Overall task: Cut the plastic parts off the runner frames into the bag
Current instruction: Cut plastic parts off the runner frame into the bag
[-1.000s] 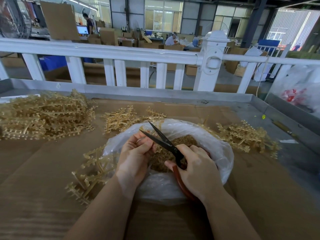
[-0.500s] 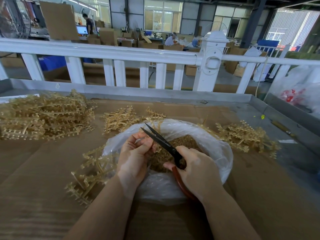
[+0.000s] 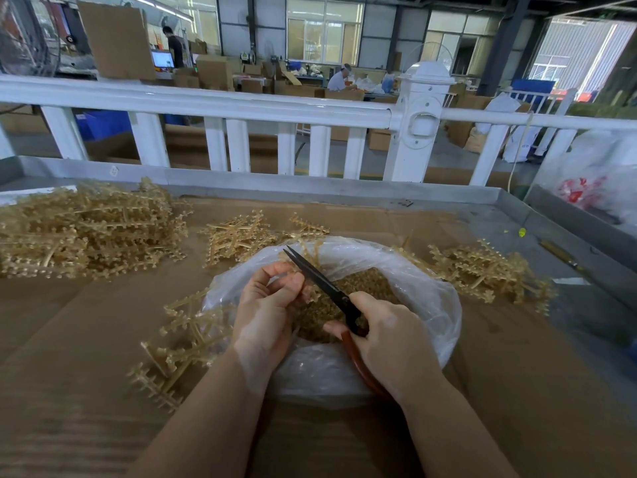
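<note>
Both forearms reach forward over the bag (image 3: 431,305), a clear plastic sack with its mouth rolled open on the cardboard-covered table (image 3: 86,339). The left hand (image 3: 265,315) is curled, thumb and fingers pinching a small, partly hidden piece at the bag's near-left rim — what exactly it grips cannot be told. The right hand (image 3: 389,336) clasps the red-brown handles of the scissors (image 3: 320,282); the dark blades point up and to the left, nearly closed, their edge touching the left fingertips. Cut tan plastic parts (image 3: 362,284) fill the bag's bottom. Runner frames (image 3: 179,346) lie just beside the bag on its left; a large heap of frames (image 3: 86,229) sits at far left, a smaller cluster (image 3: 238,236) behind the bag, and another pile (image 3: 482,270) to the right. The table has a raised grey metal rim (image 3: 310,188). Behind it runs a white railing (image 3: 220,105) — beyond, a workshop with cardboard boxes (image 3: 213,72), windows, and two distant workers.
</note>
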